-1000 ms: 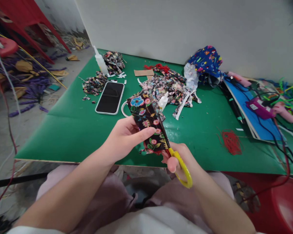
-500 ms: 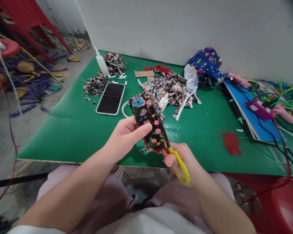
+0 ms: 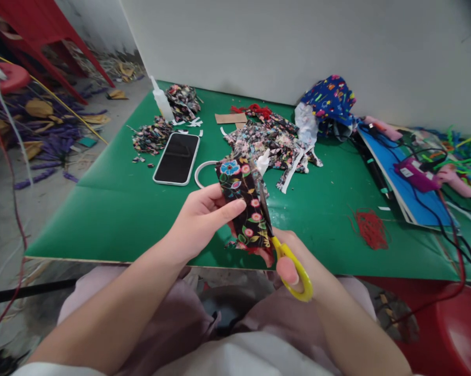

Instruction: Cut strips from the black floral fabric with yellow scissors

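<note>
Left hand (image 3: pixel 202 219) pinches the floral fabric strip (image 3: pixel 243 206) from its left edge, above the desk's (image 3: pixel 113 219) near edge, long axis running far-left to near-right; right hand (image 3: pixel 294 261) grips the yellow-handled scissors (image 3: pixel 284 250), blades lying along the strip's right edge, pointing away.
</note>
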{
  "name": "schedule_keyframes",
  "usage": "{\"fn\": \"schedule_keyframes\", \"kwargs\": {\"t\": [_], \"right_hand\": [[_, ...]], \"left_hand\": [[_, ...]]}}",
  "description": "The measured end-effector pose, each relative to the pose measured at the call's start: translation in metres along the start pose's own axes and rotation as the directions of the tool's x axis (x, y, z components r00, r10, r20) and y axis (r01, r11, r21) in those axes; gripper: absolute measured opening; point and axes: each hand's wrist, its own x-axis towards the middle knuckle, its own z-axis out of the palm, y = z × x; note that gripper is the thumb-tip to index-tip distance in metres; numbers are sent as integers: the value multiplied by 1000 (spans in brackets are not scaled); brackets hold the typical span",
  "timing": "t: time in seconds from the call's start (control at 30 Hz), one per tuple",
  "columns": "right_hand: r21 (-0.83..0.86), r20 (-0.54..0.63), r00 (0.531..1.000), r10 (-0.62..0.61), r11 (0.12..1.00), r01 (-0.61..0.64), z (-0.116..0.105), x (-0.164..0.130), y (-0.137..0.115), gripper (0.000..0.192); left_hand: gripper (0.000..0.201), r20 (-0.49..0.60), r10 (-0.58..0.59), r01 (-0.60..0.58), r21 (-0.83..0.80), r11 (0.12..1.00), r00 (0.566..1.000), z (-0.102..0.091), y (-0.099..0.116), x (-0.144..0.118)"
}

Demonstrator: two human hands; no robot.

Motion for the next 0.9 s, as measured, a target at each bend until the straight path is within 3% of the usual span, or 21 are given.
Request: {"fn": "schedule_keyframes", "kwargs": {"t": [0.1,0.43,0.9], "right_hand": [[101,-61,998,19,995,-13,1,0,-1,87],[206,-123,992,5,978,20,7,-1,4,74],[208,-161,987,23,978,11,7,-2,2,67]], "left_hand": [[16,35,-13,12,21,1000,999,0,-1,0],[16,92,-23,19,43,999,995,2,-3,0],[14,112,-16,10,53,999,994,1,-3,0]]}}
